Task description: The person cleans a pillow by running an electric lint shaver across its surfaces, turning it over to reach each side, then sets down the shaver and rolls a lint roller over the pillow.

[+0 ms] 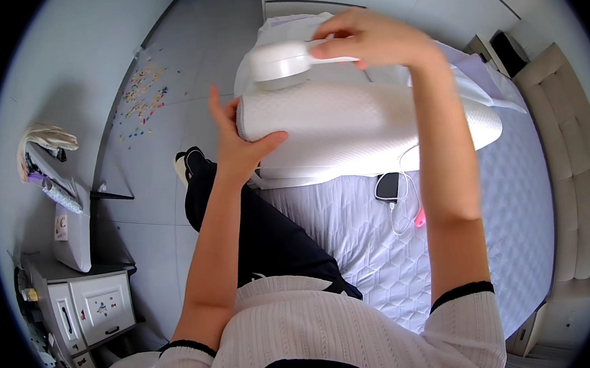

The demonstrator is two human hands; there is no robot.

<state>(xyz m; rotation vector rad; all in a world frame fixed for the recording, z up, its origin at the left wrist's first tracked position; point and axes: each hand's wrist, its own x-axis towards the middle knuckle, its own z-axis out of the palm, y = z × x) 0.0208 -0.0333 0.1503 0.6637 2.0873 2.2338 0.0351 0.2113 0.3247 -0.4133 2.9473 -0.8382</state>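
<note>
A long white pillow (340, 129) with a quilted-looking surface lies across the bed in front of me. My left hand (243, 139) grips its left end, thumb on top and fingers around the far side. Above the pillow, my right hand (367, 38) is closed around the handle of a white handheld device (279, 61). The device's round head is over the top left part of the pillow, at or close to the surface; whether they touch is hard to tell.
On the bed (353, 236) are a black phone (387, 187), a white cable (393, 218) and a pink object (420, 218). Small colourful pieces (143, 98) lie scattered on the floor at the left. A cabinet (101, 307) stands lower left; a padded headboard (566, 169) is at the right.
</note>
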